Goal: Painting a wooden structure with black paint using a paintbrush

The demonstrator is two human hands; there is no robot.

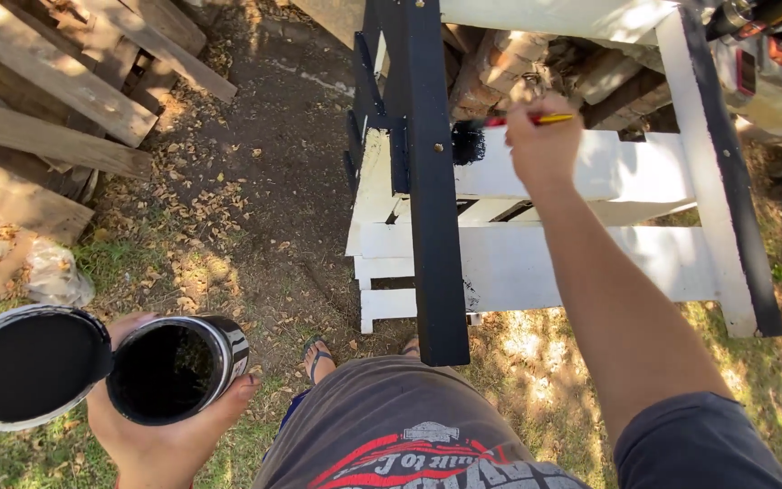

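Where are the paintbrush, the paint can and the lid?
paintbrush (469, 142), head view, on the black bristles.
paint can (174, 369), head view, on the black paint inside.
lid (29, 366), head view, on its black inner face.

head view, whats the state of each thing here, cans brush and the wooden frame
paint can: open, black paint inside, held in left hand
lid: off, black underside up, beside the can
brush: loaded with black, bristles on a white slat, held in right hand
wooden frame: partly painted, some parts black, slats white
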